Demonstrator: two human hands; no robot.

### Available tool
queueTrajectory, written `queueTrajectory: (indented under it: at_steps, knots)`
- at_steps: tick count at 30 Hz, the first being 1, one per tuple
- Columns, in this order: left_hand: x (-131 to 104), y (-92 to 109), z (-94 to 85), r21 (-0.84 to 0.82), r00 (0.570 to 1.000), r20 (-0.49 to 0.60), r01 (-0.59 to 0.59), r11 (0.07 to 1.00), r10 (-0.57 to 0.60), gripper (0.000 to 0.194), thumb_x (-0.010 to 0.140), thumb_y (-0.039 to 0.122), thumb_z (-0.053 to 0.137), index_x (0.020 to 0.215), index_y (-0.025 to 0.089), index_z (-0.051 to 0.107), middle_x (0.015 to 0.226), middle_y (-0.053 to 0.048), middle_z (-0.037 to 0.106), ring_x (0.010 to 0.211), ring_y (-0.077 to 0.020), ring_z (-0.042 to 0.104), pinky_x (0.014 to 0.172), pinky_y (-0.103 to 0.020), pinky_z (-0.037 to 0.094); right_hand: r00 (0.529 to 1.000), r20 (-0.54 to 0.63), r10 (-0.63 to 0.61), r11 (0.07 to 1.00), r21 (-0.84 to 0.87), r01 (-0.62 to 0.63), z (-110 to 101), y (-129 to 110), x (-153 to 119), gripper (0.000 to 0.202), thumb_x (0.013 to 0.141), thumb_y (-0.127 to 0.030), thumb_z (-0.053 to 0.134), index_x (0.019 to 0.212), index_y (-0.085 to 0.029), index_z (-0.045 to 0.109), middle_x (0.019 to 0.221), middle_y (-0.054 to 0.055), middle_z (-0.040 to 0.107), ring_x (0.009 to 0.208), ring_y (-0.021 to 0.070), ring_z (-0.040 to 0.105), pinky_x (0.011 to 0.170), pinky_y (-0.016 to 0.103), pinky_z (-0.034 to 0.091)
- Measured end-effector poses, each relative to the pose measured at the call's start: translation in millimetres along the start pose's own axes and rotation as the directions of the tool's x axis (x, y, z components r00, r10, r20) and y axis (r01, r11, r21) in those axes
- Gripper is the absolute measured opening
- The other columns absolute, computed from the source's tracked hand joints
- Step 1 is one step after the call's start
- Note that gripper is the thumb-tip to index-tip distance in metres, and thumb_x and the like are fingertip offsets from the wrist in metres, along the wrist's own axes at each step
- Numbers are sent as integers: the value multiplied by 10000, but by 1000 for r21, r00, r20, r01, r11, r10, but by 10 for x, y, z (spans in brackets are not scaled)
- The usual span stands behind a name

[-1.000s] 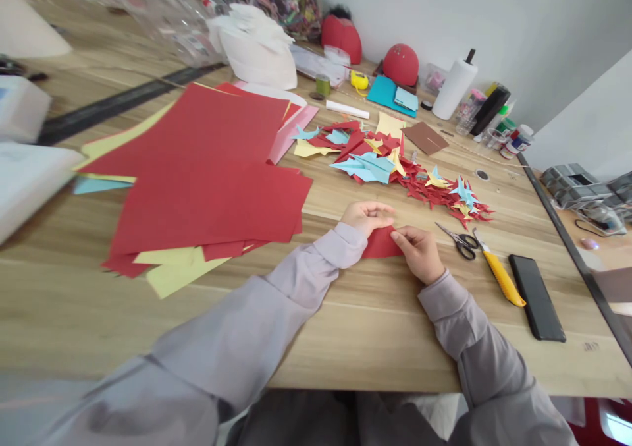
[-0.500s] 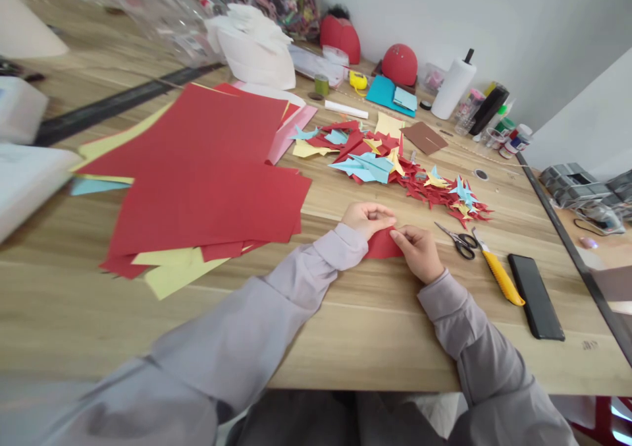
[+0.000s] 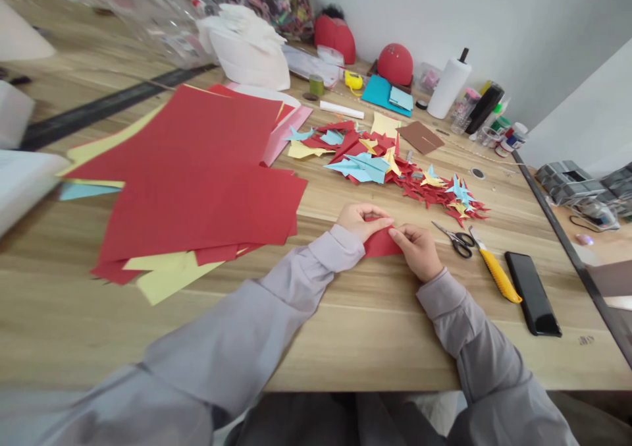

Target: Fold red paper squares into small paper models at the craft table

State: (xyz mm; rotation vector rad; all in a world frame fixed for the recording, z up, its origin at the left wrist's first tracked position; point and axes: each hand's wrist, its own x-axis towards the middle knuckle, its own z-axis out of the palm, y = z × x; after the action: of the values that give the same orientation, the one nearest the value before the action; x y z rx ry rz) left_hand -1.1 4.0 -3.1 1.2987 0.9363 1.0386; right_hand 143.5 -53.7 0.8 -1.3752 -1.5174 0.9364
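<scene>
A small piece of red paper (image 3: 381, 243) is held just above or on the wooden table (image 3: 365, 340) between both hands. My left hand (image 3: 363, 221) pinches its upper left part, thumb along the top edge. My right hand (image 3: 417, 248) grips the upper right corner between thumb and fingers. The two thumbs are close together, and the fingers partly cover the paper. Beyond the hands lies a pile of folded red, blue and yellow paper pieces (image 3: 363, 167). Large red sheets (image 3: 197, 202) are stacked to the left.
Scissors (image 3: 463, 243), a yellow utility knife (image 3: 498, 276) and a black phone (image 3: 533, 294) lie right of my right hand. Brown paper (image 3: 421, 137), a yellow tape measure (image 3: 353, 81), a white roll (image 3: 449, 87) and bottles stand or lie farther back.
The view has shifted slightly, so the table items appear a little farther left. Both hands keep their grip on the red paper, with barely any visible movement.
</scene>
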Motion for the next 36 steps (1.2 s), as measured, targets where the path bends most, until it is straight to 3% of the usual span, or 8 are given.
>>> queueTrajectory:
  at_steps: [6,15,22,29,36]
  knots:
    - [4,25,-30,43,997,81,-4,999,0,328,532,381,793,737,133,724,792,-79,726,816,-220,653,823,-351,504,1000,-29,-2,1000,25,3,-7,44,6,425,762,-566,567,578,-185,530,525,-38,423,522,95,350,504,237,313]
    - [34,26,-82,-51,981,188,50,997,-39,498,438,372,844,846,122,704,800,-71,717,797,-213,655,809,-369,509,998,-48,27,997,79,-23,-6,44,21,425,732,-580,584,576,-189,527,534,-39,435,520,97,360,516,241,319]
    - [38,45,-100,-93,979,168,132,987,-115,521,377,332,868,823,122,702,732,-51,715,700,-183,656,743,-339,523,1000,-29,10,996,86,-7,-8,47,21,435,740,-590,585,581,-187,539,541,-38,454,527,94,380,527,239,343]
    - [41,64,-96,-138,971,161,199,970,-176,568,352,319,882,848,123,688,684,-34,711,659,-174,662,724,-335,535,996,-46,72,993,101,-68,-3,17,20,452,681,-605,642,560,-184,530,453,-67,424,427,61,341,419,206,280]
    - [46,84,-85,-185,970,126,231,955,-210,579,321,320,887,828,136,676,639,-14,704,595,-155,650,651,-304,539,989,-71,129,978,175,-115,7,12,15,441,670,-579,678,537,-185,533,433,-28,536,402,108,532,396,211,380]
